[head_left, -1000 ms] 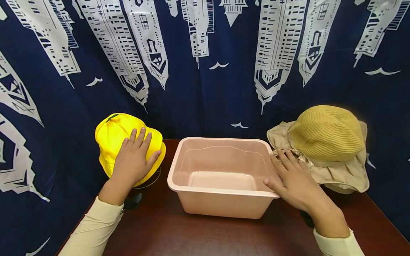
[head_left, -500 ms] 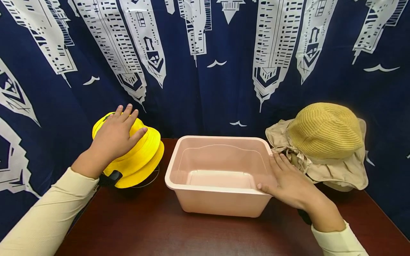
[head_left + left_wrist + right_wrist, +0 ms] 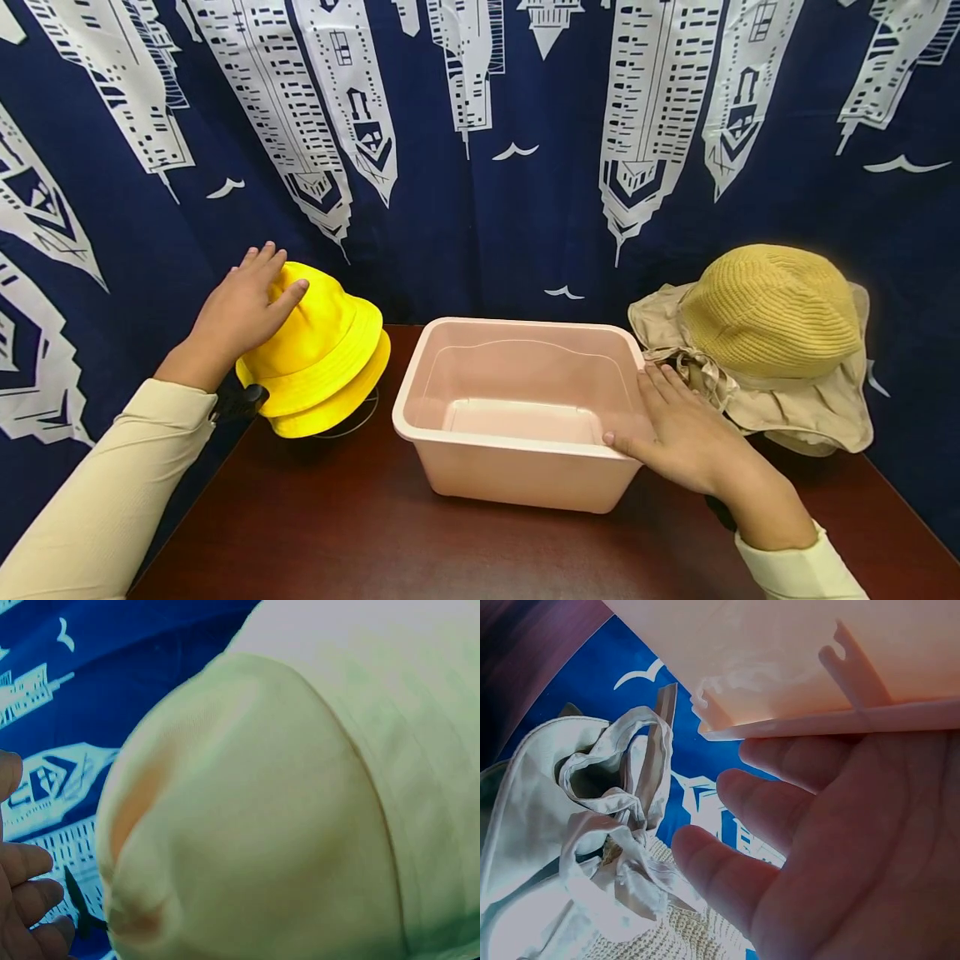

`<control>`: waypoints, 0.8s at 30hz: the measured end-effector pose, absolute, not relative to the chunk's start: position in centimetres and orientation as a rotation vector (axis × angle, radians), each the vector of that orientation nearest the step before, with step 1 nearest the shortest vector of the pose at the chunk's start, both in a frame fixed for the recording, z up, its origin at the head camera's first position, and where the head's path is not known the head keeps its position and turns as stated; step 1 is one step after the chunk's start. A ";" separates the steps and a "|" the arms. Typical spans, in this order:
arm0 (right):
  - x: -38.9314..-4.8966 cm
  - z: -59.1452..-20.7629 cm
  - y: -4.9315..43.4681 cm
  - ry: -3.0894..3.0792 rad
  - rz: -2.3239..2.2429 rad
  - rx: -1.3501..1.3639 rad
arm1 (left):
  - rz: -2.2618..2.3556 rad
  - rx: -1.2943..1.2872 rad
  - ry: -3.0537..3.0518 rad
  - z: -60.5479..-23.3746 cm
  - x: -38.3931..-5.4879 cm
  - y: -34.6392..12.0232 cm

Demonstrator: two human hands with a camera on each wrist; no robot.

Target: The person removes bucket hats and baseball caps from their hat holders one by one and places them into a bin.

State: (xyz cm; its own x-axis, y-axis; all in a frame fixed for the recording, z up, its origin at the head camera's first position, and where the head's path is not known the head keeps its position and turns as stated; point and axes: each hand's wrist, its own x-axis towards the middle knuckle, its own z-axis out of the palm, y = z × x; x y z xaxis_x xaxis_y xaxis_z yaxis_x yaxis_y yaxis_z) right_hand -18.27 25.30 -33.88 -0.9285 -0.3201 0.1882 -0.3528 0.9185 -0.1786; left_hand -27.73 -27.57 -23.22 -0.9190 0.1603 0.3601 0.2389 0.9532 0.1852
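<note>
A pink plastic bin (image 3: 525,477) stands mid-table, its inside showing no contents. My right hand (image 3: 686,433) rests at its right rim, thumb over the edge and fingers stretched along the outside. In the right wrist view those fingers (image 3: 765,795) lie under the lip, with the thumb hidden. Left of the bin are yellow brimmed hats (image 3: 330,358), two brims showing one above the other. My left hand (image 3: 243,312) is at the far left side of the crown, fingers extended. The left wrist view has the hat crown (image 3: 247,802) filling most of it, fingertips (image 3: 34,900) at the left edge.
Right of the bin, a knitted tan hat (image 3: 772,312) sits on a beige cloth hat (image 3: 810,408) with tied strings (image 3: 615,817). A thin wire stand (image 3: 360,421) shows under the yellow hats. A navy skyline-print cloth (image 3: 472,208) hangs behind the brown table (image 3: 420,554).
My left hand has moved left, from across the front of the yellow hats to the crown's left side, uncovering the brims. My right hand stays at the bin's rim, with its thumb slightly shifted.
</note>
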 end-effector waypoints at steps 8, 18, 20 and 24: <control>-18.4 -34.1 25.3 -2.911 0.317 0.538 | -0.430 -0.254 -2.764 -23.0 -28.7 -29.3; -18.3 -34.0 25.3 -2.916 0.329 0.529 | -0.566 -0.184 -2.779 -23.1 -30.1 -31.3; -18.3 -34.0 25.3 -2.911 0.331 0.533 | -0.559 -0.198 -2.803 -23.3 -30.4 -31.6; -18.3 -34.2 25.4 -2.903 0.333 0.542 | -0.531 -0.239 -2.856 -23.5 -31.0 -31.8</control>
State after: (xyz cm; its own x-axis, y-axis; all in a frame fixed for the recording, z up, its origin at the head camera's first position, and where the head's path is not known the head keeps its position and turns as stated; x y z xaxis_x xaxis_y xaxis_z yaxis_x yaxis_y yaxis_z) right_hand -18.31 25.36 -34.16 -0.9195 -0.3349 0.2056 -0.3728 0.9090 -0.1865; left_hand -31.00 -31.83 -23.54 -0.9612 0.1177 0.2496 0.1996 0.9211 0.3342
